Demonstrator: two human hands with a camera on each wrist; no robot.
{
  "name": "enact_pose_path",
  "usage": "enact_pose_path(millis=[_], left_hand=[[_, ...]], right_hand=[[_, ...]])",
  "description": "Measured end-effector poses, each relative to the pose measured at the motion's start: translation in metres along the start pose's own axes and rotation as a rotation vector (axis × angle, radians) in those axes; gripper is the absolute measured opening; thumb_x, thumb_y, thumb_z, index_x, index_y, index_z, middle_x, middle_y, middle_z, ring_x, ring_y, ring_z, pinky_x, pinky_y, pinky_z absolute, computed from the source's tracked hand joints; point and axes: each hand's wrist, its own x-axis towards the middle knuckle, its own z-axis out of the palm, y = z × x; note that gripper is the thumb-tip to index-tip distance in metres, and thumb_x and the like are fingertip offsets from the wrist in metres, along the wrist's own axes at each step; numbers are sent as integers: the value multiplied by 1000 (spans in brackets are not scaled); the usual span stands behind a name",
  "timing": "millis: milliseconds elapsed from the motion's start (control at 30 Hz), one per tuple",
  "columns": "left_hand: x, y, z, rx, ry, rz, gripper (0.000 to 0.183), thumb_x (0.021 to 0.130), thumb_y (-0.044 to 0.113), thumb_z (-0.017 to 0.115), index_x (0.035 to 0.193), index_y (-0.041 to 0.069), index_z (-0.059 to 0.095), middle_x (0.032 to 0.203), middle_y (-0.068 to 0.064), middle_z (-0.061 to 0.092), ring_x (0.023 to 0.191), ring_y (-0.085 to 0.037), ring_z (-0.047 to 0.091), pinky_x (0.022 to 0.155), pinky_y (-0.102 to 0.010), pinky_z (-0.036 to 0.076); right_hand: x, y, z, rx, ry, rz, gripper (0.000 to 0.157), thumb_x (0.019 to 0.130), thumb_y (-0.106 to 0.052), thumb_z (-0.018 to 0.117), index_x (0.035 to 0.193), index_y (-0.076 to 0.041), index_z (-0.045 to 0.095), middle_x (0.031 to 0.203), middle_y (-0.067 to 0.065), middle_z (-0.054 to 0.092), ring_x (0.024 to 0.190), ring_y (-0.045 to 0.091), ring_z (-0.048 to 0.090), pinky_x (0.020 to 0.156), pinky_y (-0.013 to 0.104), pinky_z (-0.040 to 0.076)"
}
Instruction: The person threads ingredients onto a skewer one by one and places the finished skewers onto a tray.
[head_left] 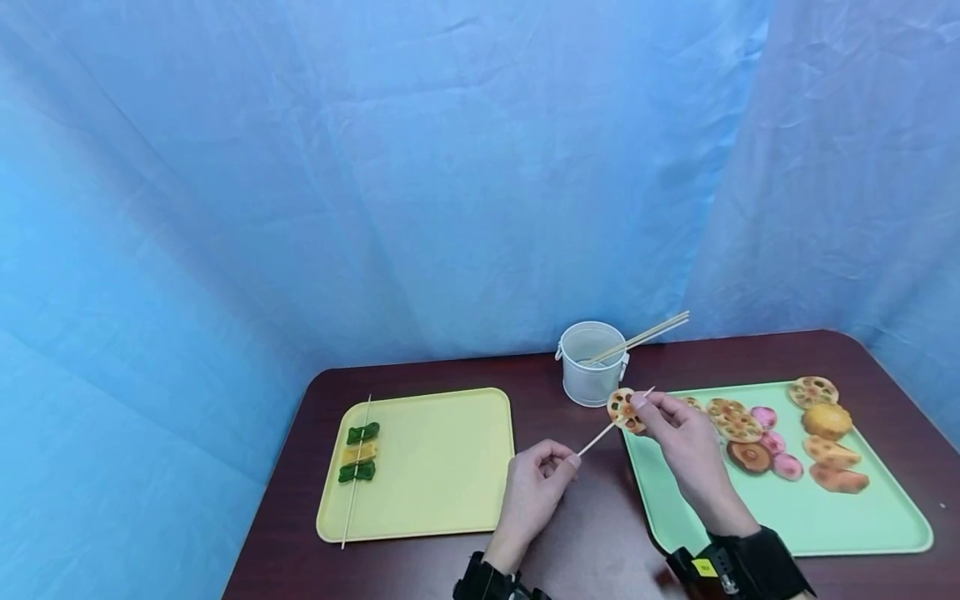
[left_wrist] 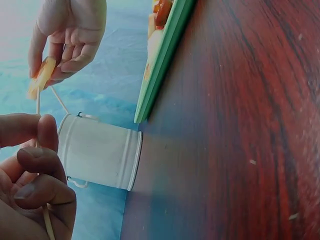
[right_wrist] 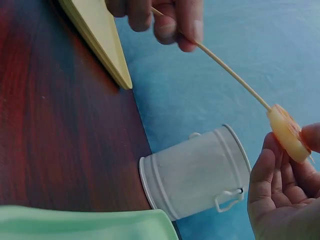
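Observation:
My left hand (head_left: 534, 493) pinches a wooden skewer (head_left: 597, 439) between thumb and fingers. The skewer slants up to the right, held above the table between the two trays. At its upper end, my right hand (head_left: 693, 462) grips a browned lotus root slice (head_left: 620, 408) by the edge. The skewer runs into the slice, and its pointed tip shows past the far side. Seen edge-on in the right wrist view, the slice (right_wrist: 286, 132) is pale and thick, with the thumb on one face and fingers on the other.
Behind the hands stands a white bucket (head_left: 585, 392) with several skewers (head_left: 648, 333). At right, a green tray (head_left: 720, 533) bears lotus slices, pink pieces, a mushroom and other pieces. The yellow tray (head_left: 442, 467) at left carries a skewer with green and yellow pieces (head_left: 360, 452).

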Motion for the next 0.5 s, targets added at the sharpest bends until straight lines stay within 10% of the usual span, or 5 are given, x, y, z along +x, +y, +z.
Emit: enact_pose_path(millis=[500], left_hand=[[7,-35,8,-27,7,-7,9,87,14,68,84,5,70,66,-6,67,45,-1,43,42,-12,29]], right_hand=[[-7,-1,17,-69,-102,24,46,92,-46,57,102,-1,67,94,6,68,83,12,59,73,31,50]])
